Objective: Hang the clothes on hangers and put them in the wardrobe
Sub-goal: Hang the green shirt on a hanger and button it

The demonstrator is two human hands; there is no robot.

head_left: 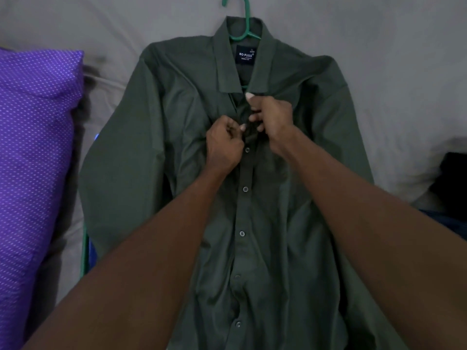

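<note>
Our left hand (223, 145) and right hand (269, 117) pinch the placket of the dark green shirt (290, 188) with curled fingers (254, 116) just below its collar, the shirt lying flat on the bed (379, 46), green hanger (242, 18) hook at twelve o'clock.

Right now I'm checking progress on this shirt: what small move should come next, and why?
Probably finish fastening the button near the collar. Both hands, left hand and right hand, pinch the placket of the dark green shirt, which already sits on the green hanger.
</note>
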